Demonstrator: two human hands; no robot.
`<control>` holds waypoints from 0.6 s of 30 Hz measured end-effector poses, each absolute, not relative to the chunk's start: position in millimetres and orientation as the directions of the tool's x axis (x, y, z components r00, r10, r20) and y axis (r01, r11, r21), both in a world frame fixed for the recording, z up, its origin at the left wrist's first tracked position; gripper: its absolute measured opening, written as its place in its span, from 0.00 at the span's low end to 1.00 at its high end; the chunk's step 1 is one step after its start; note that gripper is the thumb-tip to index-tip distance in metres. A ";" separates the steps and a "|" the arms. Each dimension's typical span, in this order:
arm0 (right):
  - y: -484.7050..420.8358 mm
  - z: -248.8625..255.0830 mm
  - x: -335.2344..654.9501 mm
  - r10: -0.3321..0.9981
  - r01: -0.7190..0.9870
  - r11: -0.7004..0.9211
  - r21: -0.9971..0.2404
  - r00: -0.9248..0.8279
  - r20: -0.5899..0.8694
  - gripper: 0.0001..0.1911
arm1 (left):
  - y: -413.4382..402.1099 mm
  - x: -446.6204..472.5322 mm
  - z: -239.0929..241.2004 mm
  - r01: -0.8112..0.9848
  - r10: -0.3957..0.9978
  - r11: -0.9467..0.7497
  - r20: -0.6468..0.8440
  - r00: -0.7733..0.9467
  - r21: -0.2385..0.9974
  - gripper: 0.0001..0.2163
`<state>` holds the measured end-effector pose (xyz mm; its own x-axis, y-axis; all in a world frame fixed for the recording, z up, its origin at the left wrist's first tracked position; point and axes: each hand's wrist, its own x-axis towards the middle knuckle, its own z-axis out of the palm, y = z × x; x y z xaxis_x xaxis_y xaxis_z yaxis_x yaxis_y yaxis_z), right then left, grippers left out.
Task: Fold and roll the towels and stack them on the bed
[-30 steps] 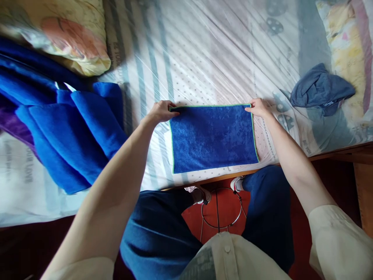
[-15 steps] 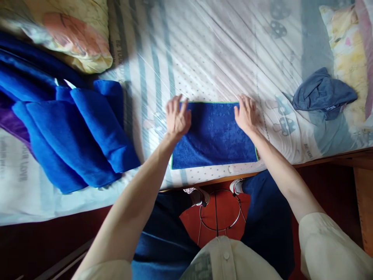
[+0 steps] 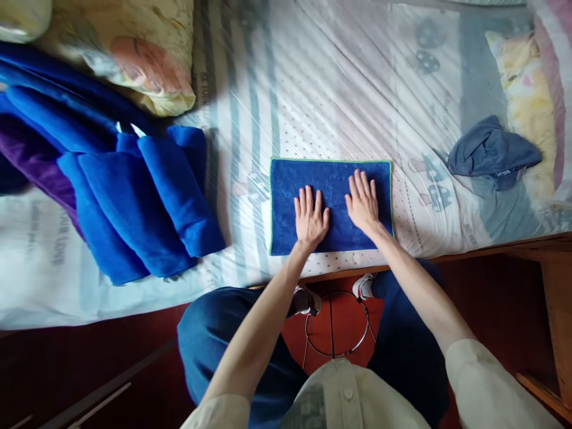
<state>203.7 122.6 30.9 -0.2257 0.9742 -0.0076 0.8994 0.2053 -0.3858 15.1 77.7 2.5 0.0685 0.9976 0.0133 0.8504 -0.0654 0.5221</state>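
blue towel, green-edged, folded flat

Soft daylight, blurred and warped edges

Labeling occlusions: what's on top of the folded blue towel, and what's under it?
On the folded blue towel lie the left hand and right hand, both flat, palms down, side by side. Under it is the striped bedsheet; the patch directly beneath and the towel's inner layers are hidden.

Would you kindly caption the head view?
Both hands, left and right, press flat on a folded blue towel on the bed.
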 end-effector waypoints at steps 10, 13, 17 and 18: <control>6.1 26.5 203.4 0.966 0.908 0.183 -0.376 -0.237 -0.103 0.31 | -15.6 13.3 13.4 0.885 0.997 0.006 -0.073 0.032 0.465 0.29; 5.0 30.4 231.8 0.979 0.929 0.120 -0.351 -0.170 -0.115 0.32 | -24.8 -11.1 22.0 0.893 0.990 0.124 -0.118 -0.080 0.433 0.30; 1.4 38.7 268.4 0.978 0.919 0.045 -0.391 -0.120 -0.170 0.32 | -42.8 -32.8 32.3 0.879 0.966 0.249 -0.173 -0.194 0.406 0.31; 1.9 42.5 277.5 0.970 0.913 0.037 -0.406 -0.130 -0.205 0.32 | -46.5 -37.2 34.9 0.874 0.957 0.278 -0.192 -0.217 0.399 0.31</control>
